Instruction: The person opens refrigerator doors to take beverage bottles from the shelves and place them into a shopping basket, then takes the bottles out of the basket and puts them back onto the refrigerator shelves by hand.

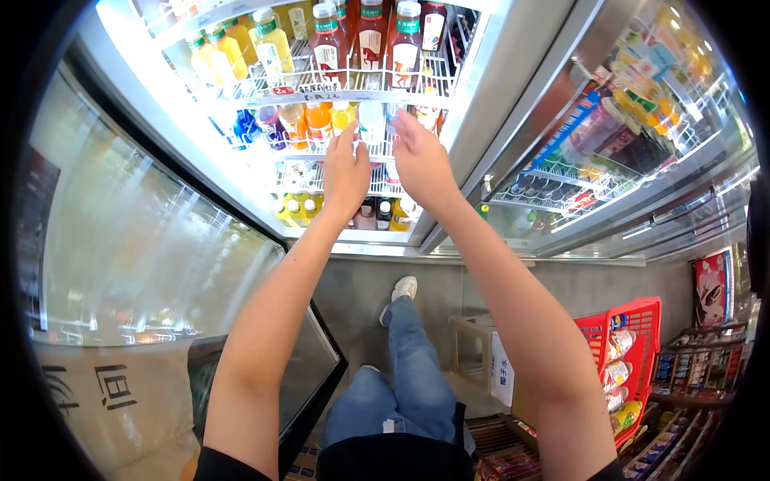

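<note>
Both my arms reach into a lit drinks fridge, at the middle shelf. My left hand (347,175) has its fingers stretched forward, thumb apart, holding nothing that I can see. Just beyond its fingertips stands a bottle of yellow drink (343,115), with an orange drink bottle (318,119) beside it. My right hand (421,156) is a short way to the right, palm turned inward, fingers extended and slightly blurred. A pale bottle (371,122) stands on the shelf behind the gap between the hands. The price rail (353,94) of the shelf above runs over the fingertips.
Dark tea bottles (371,40) fill the upper shelf; small bottles (383,212) stand at the bottom. The glass door (152,232) swings out on the left. A red basket (654,337) with packaged goods and a cardboard box (473,345) are on my right.
</note>
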Demonstrator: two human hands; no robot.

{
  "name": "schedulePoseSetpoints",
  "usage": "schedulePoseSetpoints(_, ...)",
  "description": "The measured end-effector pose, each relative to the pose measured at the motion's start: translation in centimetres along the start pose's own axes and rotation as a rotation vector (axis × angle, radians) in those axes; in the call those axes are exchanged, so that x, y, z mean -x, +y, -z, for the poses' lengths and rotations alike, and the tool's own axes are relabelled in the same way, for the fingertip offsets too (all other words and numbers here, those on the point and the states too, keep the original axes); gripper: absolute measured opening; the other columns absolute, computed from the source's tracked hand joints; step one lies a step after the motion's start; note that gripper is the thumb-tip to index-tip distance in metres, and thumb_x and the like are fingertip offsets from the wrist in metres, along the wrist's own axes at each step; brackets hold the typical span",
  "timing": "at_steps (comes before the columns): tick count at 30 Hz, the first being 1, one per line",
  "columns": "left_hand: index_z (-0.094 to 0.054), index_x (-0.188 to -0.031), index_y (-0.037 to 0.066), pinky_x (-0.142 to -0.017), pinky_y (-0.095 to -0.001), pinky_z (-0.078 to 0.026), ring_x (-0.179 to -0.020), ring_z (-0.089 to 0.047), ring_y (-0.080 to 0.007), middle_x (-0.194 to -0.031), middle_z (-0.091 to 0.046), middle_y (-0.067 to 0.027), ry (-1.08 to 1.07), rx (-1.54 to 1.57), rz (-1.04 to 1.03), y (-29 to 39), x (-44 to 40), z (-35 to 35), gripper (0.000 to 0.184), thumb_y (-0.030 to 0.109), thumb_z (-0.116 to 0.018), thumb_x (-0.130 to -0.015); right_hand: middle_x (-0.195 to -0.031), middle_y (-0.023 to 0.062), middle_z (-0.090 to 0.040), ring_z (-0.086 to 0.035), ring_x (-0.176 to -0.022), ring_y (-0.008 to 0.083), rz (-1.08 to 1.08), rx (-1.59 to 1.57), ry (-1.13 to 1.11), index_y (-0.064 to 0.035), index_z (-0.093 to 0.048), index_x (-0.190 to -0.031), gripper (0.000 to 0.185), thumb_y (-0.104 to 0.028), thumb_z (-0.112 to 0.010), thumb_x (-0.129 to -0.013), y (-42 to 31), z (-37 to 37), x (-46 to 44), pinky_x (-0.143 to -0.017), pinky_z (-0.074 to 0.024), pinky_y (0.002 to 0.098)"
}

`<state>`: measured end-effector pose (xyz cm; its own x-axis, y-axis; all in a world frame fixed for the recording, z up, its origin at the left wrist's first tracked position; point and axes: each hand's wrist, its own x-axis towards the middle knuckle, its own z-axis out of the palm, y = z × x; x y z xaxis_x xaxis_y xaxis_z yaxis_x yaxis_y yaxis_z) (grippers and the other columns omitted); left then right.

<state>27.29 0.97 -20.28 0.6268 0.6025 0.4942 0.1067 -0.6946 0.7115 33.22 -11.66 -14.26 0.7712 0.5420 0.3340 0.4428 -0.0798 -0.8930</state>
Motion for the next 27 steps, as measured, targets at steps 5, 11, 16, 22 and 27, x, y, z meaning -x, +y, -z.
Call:
schedulePoseSetpoints(5, -0.059, -0.127, 0.004, -0.082, -0.0351, -0.051, -0.092, -0.065, -0.0241, -0.107, -0.065, -0.0152, -0.022, 0.030, -0.066, 5.5, 1.5, 6.3, 0.033, 0.014, -0.056, -0.095, -0.128, 0.0169, -0.062, -0.059, -0.120, 0.0201, -0.230, -0.340, -0.078, 0.0042, -0.050, -0.137, 0.040, -0.004, -0.048, -0.098, -4.3, 4.5, 5.2, -0.100, -0.0454, 0.0296)
schedulePoseSetpoints(11, -0.061, -0.124, 0.003, -0.077, -0.0277, -0.050, -0.084, -0.065, -0.0144, -0.099, -0.071, -0.0104, -0.237, 0.196, 0.024, 13.2, 3.7, 9.3, 0.028, 0.015, -0.053, -0.099, -0.129, 0.0139, -0.062, -0.059, -0.120, 0.0196, -0.256, -0.342, 0.070, 0.0017, -0.049, -0.139, 0.040, -0.007, -0.049, -0.100, -9.5, 11.5, 11.6, -0.099, -0.0458, 0.0286)
schedulePoseSetpoints(16, -0.064, -0.120, 0.005, -0.069, -0.0322, -0.051, -0.075, -0.066, -0.0182, -0.092, -0.072, -0.0112, -0.352, 0.412, 0.074, 20.9, 6.9, 10.1, 0.028, 0.016, -0.053, -0.097, -0.136, 0.0152, -0.057, -0.056, -0.124, 0.0196, -0.278, -0.455, 0.153, -0.0022, -0.046, -0.143, 0.045, -0.009, -0.051, -0.099, -13.0, 17.9, 16.9, -0.100, -0.0460, 0.0310)
schedulePoseSetpoints(22, -0.064, -0.120, 0.004, -0.080, -0.0281, -0.051, -0.090, -0.068, -0.0149, -0.097, -0.072, -0.0093, -0.590, 0.500, 0.068, 25.6, 9.0, 11.2, 0.027, 0.017, -0.051, -0.100, -0.137, 0.0134, -0.056, -0.055, -0.125, 0.0212, -0.307, -0.496, 0.232, -0.0051, -0.046, -0.144, 0.046, -0.014, -0.054, -0.100, -13.6, 24.4, 22.6, -0.104, -0.0445, 0.0324)
schedulePoseSetpoints(27, -0.066, -0.118, 0.005, -0.079, -0.0270, -0.050, -0.086, -0.064, -0.0125, -0.094, -0.071, -0.0061, -0.621, 0.516, 0.060, 27.5, 8.9, 12.0, 0.026, 0.019, -0.054, -0.100, -0.137, 0.0129, -0.056, -0.055, -0.125, 0.0210, -0.305, -0.481, 0.276, -0.0057, -0.046, -0.144, 0.046, -0.016, -0.055, -0.100, -13.7, 28.8, 25.0, -0.104, -0.0440, 0.0326)
